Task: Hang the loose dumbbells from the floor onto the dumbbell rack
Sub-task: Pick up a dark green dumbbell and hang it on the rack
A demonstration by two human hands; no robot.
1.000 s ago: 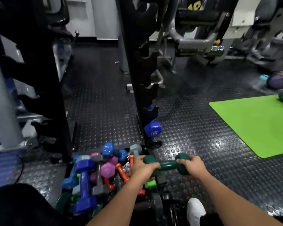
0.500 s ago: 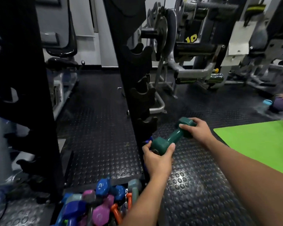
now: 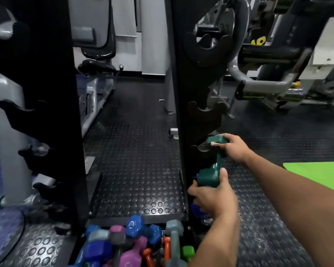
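Note:
I hold a dark green dumbbell (image 3: 213, 166) with both hands against the right upright of the black dumbbell rack (image 3: 183, 97). My left hand (image 3: 214, 197) grips its near head from below. My right hand (image 3: 233, 149) grips its far head, which sits at a notched cradle (image 3: 202, 149) on the upright. Empty cradles (image 3: 204, 114) are above it. A blue dumbbell (image 3: 196, 208) hangs lower on the same upright, mostly hidden behind my left hand. A pile of loose coloured dumbbells (image 3: 131, 241) lies on the floor at the rack's base.
The rack's left upright (image 3: 46, 112) with its own cradles stands at the left. Grey weight machines (image 3: 268, 78) fill the back right. A green mat (image 3: 320, 174) lies on the studded rubber floor (image 3: 135, 151) at the right.
Both hands lifted the green dumbbell from the pile and carried it up to the right upright. It has turned from lying across to nearly upright, its far head now at a cradle.

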